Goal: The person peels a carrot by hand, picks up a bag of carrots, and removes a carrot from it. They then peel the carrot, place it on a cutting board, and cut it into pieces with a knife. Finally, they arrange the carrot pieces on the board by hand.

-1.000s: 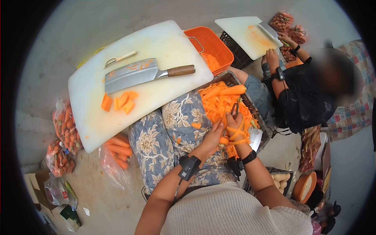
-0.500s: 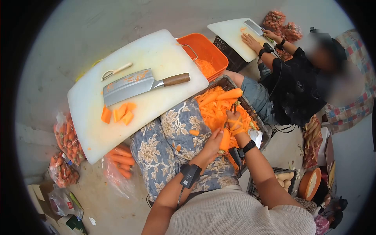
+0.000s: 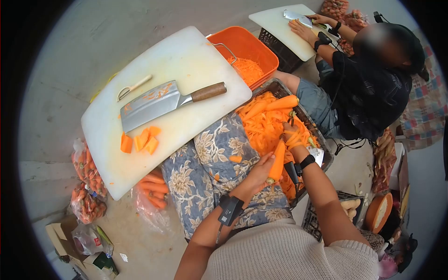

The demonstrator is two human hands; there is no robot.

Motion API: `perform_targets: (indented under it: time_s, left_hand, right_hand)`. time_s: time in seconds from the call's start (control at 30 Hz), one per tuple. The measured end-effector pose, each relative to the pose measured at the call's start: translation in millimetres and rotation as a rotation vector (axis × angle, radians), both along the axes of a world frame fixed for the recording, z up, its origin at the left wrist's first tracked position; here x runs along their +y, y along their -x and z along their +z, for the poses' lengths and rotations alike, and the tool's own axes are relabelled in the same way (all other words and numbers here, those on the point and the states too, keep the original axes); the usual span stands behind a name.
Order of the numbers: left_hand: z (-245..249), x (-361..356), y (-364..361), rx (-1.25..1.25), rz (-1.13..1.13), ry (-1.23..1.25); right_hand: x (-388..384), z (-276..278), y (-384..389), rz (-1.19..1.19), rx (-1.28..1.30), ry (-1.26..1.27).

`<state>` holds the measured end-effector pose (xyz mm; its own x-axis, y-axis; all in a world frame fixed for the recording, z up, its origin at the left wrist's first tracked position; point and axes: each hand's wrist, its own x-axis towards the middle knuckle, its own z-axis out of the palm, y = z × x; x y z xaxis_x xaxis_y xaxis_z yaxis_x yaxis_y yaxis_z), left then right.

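Concrete floor, head view. Left hand (image 3: 258, 173): grip closed on carrot (image 3: 278, 161), held over crate (image 3: 279, 85) heaped with peelings. Right hand (image 3: 295, 138): grip closed on peeler (image 3: 292, 116) at the carrot's far end. Cutting board (image 3: 186, 60): cleaver (image 3: 154, 103), few cut chunks (image 3: 139, 140). Bagged carrots (image 3: 150, 192) unpeeled; much judged left.

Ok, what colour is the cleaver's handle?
Brown wood; the cleaver's handle shows best in the head view.
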<state>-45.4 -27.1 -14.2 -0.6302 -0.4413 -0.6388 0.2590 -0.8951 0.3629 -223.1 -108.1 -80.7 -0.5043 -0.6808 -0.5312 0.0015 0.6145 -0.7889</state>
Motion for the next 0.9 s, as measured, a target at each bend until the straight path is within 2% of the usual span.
perform_targets:
  time_s: [0.03,0.07,0.1,0.17,0.23,0.27,0.3,0.33,0.37,0.4,0.53,0.6,0.67,0.73,0.87,0.9]
  left_hand:
    - [0.8,-0.3,-0.2,-0.003,0.000,-0.005]
    - [2.4,-0.7,-0.5,0.003,0.003,-0.011]
    - [3.2,-0.9,-0.8,0.009,0.009,-0.018]
    - [2.5,-2.0,-2.8,0.053,-0.003,-0.021]
    - [3.9,-3.6,-7.1,0.099,-0.023,-0.016]
    - [6.1,-4.3,-11.0,0.219,-0.006,-0.002]
    - [6.8,-5.9,-13.7,0.339,0.013,0.014]
    - [2.7,-7.2,-14.2,0.340,0.018,0.011]
    - [-4.5,-7.8,-13.7,0.397,0.085,-0.142]
    - [-8.8,-8.4,-13.0,0.455,0.154,-0.295]
    - [-5.6,-8.2,-14.7,0.584,0.256,-0.243]
    - [-14.1,-4.0,-11.0,0.445,0.254,-0.204]
    - [-17.1,-4.8,-7.8,0.441,0.230,-0.199]
    - [-16.2,-6.5,-7.7,0.441,0.215,-0.187]
    - [-16.9,-4.7,-9.5,0.531,0.275,-0.189]
    - [-17.6,-4.1,-8.9,0.521,0.294,-0.198]
  right_hand:
    - [0.3,-32.3,16.4,0.000,-0.003,-0.005]
    - [1.7,-69.5,36.5,0.204,0.293,0.131]
    - [0.3,-67.5,36.0,0.412,0.588,0.268]
    - [-5.7,-57.7,43.7,0.374,0.523,0.224]
    - [-16.2,-8.2,32.4,0.038,0.306,-0.140]
    - [-7.4,-70.8,70.4,0.348,0.615,0.069]
    - [-5.6,-55.3,62.6,0.350,0.615,0.070]
    - [-2.2,-19.0,44.5,0.042,0.241,0.083]
    - [2.9,1.0,34.0,-0.261,-0.132,0.085]
    - [10.3,-27.6,52.0,-0.162,-0.215,0.123]
    - [38.6,-3.3,32.0,-0.026,-0.185,0.194]
    - [47.8,18.1,21.5,-0.005,-0.204,0.162]
    - [51.3,48.6,-2.1,0.019,-0.220,0.132]
    - [50.5,73.6,-31.5,-0.286,-0.267,0.340]
    - [55.4,91.9,-46.3,-0.226,-0.287,0.400]
    - [58.6,97.5,-54.1,-0.101,-0.211,0.414]
